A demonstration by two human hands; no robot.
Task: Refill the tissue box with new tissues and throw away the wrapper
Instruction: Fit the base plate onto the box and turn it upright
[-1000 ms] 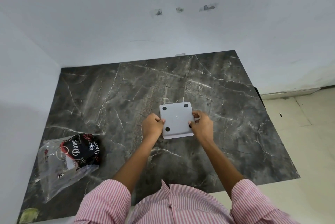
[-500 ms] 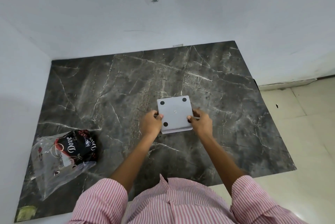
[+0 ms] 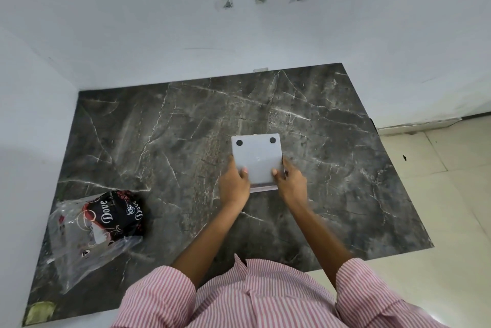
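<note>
While both hands grip it, the grey tissue box (image 3: 256, 159) sits upside down mid tabletop (image 3: 186, 125)

Left hand (image 3: 234, 182) is curled onto the box's left edge, thumb on the flat base, and right hand (image 3: 291, 181) does the same on the right edge. Two black feet show at the far corners. Over at the left near edge lies the black Dove tissue pack (image 3: 117, 214) in its clear wrapper (image 3: 77, 245), well apart from the box
</note>
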